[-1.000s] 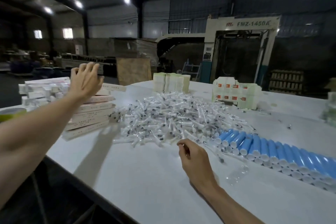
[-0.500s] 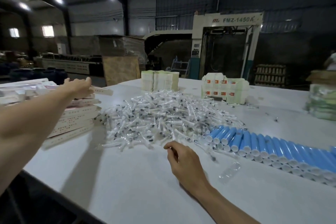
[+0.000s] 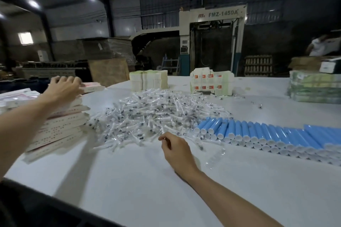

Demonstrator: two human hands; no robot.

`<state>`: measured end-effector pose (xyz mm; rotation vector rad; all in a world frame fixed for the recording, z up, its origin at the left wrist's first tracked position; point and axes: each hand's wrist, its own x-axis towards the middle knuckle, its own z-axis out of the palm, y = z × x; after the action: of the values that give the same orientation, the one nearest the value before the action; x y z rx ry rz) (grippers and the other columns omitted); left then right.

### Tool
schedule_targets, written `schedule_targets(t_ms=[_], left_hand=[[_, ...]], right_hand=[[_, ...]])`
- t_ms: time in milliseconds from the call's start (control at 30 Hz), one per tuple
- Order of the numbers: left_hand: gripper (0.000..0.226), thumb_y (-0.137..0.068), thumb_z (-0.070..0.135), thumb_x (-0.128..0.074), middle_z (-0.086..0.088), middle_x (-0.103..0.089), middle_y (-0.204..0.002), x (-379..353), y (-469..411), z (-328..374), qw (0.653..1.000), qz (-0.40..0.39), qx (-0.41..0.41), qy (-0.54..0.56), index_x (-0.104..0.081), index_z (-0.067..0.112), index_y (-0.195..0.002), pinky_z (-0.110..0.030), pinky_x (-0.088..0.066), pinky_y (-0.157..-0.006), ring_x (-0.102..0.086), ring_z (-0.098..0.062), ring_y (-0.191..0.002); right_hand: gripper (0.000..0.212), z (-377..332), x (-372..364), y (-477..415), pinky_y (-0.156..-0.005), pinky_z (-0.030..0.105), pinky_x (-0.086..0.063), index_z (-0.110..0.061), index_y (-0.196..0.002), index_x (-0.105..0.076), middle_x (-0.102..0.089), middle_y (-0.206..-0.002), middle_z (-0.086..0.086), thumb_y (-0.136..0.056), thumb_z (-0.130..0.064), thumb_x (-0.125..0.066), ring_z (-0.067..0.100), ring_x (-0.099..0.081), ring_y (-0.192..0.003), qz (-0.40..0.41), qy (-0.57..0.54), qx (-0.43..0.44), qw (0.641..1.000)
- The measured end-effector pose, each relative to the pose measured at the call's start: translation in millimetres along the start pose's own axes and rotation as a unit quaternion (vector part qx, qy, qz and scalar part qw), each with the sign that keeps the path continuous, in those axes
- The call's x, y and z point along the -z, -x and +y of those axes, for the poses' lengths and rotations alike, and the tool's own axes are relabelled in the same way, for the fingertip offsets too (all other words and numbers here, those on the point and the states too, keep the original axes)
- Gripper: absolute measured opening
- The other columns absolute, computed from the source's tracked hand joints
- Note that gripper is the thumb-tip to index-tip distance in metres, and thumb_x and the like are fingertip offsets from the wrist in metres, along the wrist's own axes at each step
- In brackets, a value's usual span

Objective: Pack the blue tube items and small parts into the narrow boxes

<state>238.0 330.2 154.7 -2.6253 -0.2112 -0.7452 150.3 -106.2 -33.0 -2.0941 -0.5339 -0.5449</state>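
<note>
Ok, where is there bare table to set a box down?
Near edge of the table, between the narrow boxes and the right hand, is bare. Another patch lies behind the blue tubes, right of the small parts. The middle is crowded.

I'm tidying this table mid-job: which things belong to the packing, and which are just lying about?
Belong: blue tubes, pile of small parts, stacked narrow boxes.
Seemingly lying about: plain white stacks, red-labelled stacks, greenish bundles, clear wrapper.
</note>
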Motion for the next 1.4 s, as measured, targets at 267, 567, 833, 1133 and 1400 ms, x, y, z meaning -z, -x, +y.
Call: schedule_targets(t_ms=[267, 567, 833, 1133, 1400], left_hand=[[0.063, -0.099, 0.053, -0.068, -0.018, -0.042, -0.136, 102.7, 43.2, 134.3, 0.96, 0.047, 0.012, 0.276, -0.047, 0.017, -0.146, -0.059, -0.058, -0.082, -0.064, -0.045, -0.083], [0.09, -0.088, 0.043, -0.085, -0.007, -0.069, -0.115, 126.7, 135.1, 340.3, 0.699, -0.162, -0.026, 0.696, -0.019, 0.026, -0.147, -0.029, -0.062, -0.062, -0.079, -0.016, -0.078], [0.08, -0.109, 0.048, -0.052, 0.008, -0.047, -0.154, 129.0, 159.1, 440.3, 0.557, -0.144, -0.028, 0.818, 0.004, 0.05, -0.165, -0.039, -0.051, -0.096, -0.066, 0.001, -0.109], [0.095, -0.096, 0.028, -0.08, -0.006, -0.056, -0.13, 106.4, 157.7, 410.5, 0.557, -0.064, -0.011, 0.828, -0.016, 0.061, -0.158, -0.035, -0.067, -0.075, -0.076, -0.021, -0.106], [0.083, -0.083, 0.027, -0.093, -0.008, -0.069, -0.115, 93.6, 156.0, 403.6, 0.577, -0.039, 0.01, 0.816, -0.034, 0.042, -0.139, -0.044, -0.068, -0.072, -0.076, -0.013, -0.098]], right_hand=[[0.022, 10.9, 41.9, -3.9, -0.072, 0.037, -0.054, -0.018, -0.111, -0.073, -0.074, -0.093, -0.002, -0.102, -0.014, -0.053, 0.018, -0.067, -0.084, 0.066, 0.002, -0.073, 0.995], [0.023, 94.7, 164.5, -14.9, -0.088, 0.042, -0.049, -0.01, -0.119, -0.065, -0.064, -0.121, 0.011, -0.101, -0.012, -0.05, 0.03, -0.057, -0.114, 0.127, 0.271, -0.146, 0.943], [0.05, 129.2, 201.8, -37.4, -0.097, 0.042, -0.04, -0.013, -0.126, -0.067, -0.059, -0.126, 0.011, -0.11, -0.049, -0.036, 0.03, -0.047, -0.122, 0.042, 0.446, -0.128, 0.885], [0.023, 96.3, 164.1, -68.8, -0.086, 0.033, -0.043, -0.019, -0.119, -0.063, -0.067, -0.121, 0.005, -0.097, -0.023, -0.057, 0.026, -0.061, -0.115, -0.095, 0.463, -0.226, 0.852], [0.028, 89.7, 158.0, -84.6, -0.081, 0.03, -0.045, -0.023, -0.116, -0.062, -0.068, -0.115, -0.001, -0.089, -0.024, -0.064, 0.02, -0.065, -0.107, -0.126, 0.473, -0.285, 0.824]])
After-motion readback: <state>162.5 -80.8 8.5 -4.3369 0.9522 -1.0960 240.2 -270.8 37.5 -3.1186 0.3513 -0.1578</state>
